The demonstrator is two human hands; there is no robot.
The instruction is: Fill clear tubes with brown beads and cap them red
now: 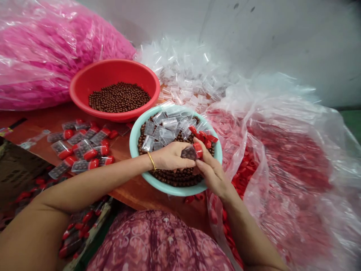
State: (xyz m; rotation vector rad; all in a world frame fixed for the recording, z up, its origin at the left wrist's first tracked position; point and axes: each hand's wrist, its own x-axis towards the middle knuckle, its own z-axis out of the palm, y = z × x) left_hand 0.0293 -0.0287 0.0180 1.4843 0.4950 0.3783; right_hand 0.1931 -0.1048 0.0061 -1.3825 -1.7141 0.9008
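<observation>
A clear tube of brown balls with a red cap is held above the pale blue basin. My left hand, a gold bangle at its wrist, is closed round the tube's body. At the capped end, my right hand has its fingers pressed against the red cap. Beneath both hands the basin holds brown balls, with empty clear tubes and several loose red caps on top.
A red basin of brown balls stands behind left. Filled, capped tubes lie left on the table. Clear tubes are heaped at the back, a pink-filled bag back left, and a bag of red caps right.
</observation>
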